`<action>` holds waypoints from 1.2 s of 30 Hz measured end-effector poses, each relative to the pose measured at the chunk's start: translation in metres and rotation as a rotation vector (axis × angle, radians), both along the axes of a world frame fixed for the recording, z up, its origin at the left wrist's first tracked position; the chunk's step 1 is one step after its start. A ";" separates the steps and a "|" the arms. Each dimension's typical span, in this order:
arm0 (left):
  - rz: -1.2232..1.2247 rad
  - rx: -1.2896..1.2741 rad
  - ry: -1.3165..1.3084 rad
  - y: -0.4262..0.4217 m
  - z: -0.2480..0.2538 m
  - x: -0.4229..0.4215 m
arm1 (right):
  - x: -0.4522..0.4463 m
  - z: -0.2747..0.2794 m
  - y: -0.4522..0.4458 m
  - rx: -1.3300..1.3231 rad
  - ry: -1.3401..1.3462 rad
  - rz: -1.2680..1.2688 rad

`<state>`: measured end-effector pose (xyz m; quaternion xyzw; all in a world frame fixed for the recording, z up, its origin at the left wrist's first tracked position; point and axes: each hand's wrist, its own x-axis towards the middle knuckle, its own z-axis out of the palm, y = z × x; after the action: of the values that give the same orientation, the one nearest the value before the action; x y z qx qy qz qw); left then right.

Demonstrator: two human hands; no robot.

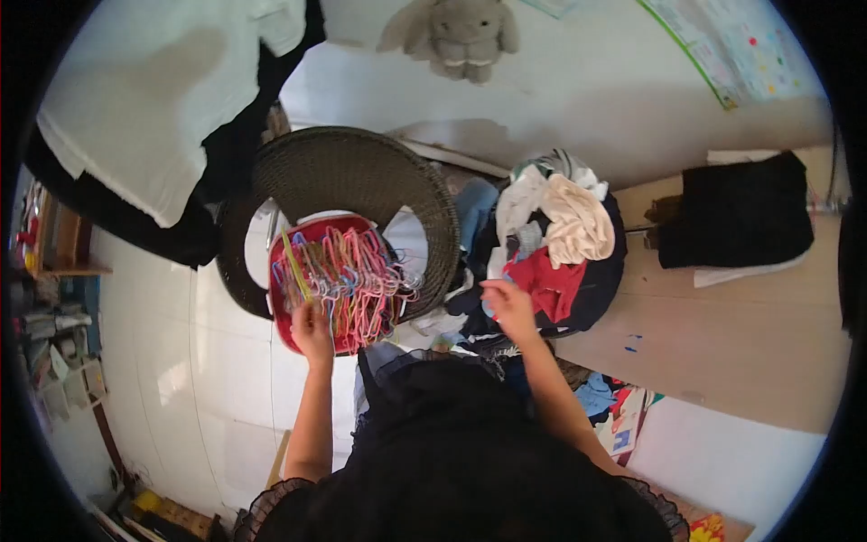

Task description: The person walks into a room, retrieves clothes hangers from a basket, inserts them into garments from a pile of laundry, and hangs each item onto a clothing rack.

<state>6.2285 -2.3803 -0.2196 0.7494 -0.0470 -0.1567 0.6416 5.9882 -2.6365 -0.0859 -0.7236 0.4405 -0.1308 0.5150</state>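
My left hand (312,336) is at the near-left edge of a red basket (278,316) packed with many coloured hangers (354,280). Its fingers are closed around the lower end of a yellow-green hanger (293,264), which slants up over the others. Beside the clothes pile, my right hand (513,312) has its fingers bent together; a small light-blue bit shows by them, too small to name. Close to that hand lie a red garment (553,285) and, above it, a cream garment (578,221), heaped with white and dark clothes.
The red basket sits in a round dark wicker chair (334,163). White and black clothes (144,108) hang at the upper left. Folded black clothing (736,212) lies on a wooden board (722,334) at right. A plush rabbit (465,36) is against the wall. Shelves stand at far left.
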 end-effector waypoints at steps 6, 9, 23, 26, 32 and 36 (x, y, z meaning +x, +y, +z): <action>-0.780 -0.080 -0.398 -0.124 0.127 -0.079 | 0.021 0.027 0.019 0.040 -0.230 0.197; -0.966 -0.269 -0.488 -0.171 0.144 -0.131 | 0.001 0.038 0.007 -0.104 -0.422 0.035; -0.821 0.098 -0.516 -0.453 0.123 -0.195 | -0.238 0.043 -0.008 -0.266 -0.276 -0.810; -0.662 0.424 -0.582 -0.514 0.075 -0.180 | -0.258 0.058 0.009 -0.220 -0.243 -0.815; -0.768 0.376 0.156 -0.550 0.052 -0.174 | -0.300 0.048 0.024 -0.028 -0.222 -0.844; -0.753 0.049 -0.367 -0.543 0.094 -0.207 | -0.309 0.051 0.011 -0.033 -0.151 -0.848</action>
<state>6.0220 -2.9233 -0.1261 0.7104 -0.4275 -0.2451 0.5024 5.6793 -2.6253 -0.0348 -0.4749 0.6578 -0.3906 0.4350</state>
